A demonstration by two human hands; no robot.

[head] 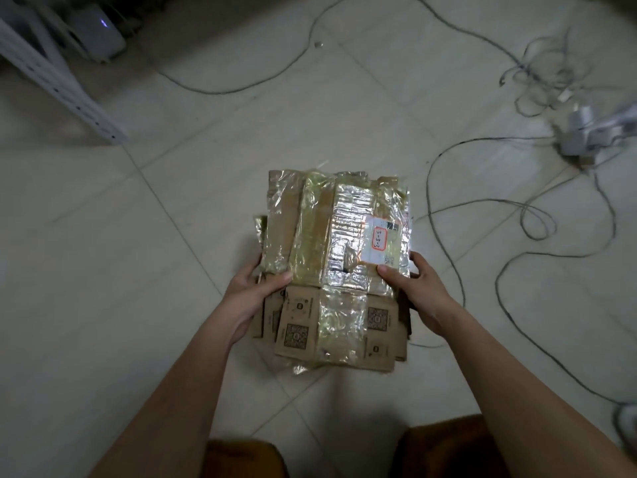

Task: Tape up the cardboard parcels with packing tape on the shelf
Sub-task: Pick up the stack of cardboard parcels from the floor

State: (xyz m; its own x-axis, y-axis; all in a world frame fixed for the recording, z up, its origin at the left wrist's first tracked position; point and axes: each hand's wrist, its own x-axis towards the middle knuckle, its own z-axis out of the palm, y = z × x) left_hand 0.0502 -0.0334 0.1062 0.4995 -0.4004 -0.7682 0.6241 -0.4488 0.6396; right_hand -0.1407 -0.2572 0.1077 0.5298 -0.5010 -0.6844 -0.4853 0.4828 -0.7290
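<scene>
A brown cardboard parcel (pixel 331 243) wrapped in shiny clear packing tape is held above the tiled floor at the centre of the head view. It bears a white label (pixel 381 243) with red writing near its right edge and printed QR squares on its near side. My left hand (pixel 253 298) grips the parcel's left near corner, thumb on top. My right hand (pixel 418 291) grips the right near corner, thumb pressed just below the label. No tape roll is visible.
A white perforated shelf upright (pixel 58 88) slants across the upper left. Grey cables (pixel 517 208) loop over the floor on the right, running to a white power strip with plugs (pixel 586 129). My knees (pixel 444 446) show at the bottom edge.
</scene>
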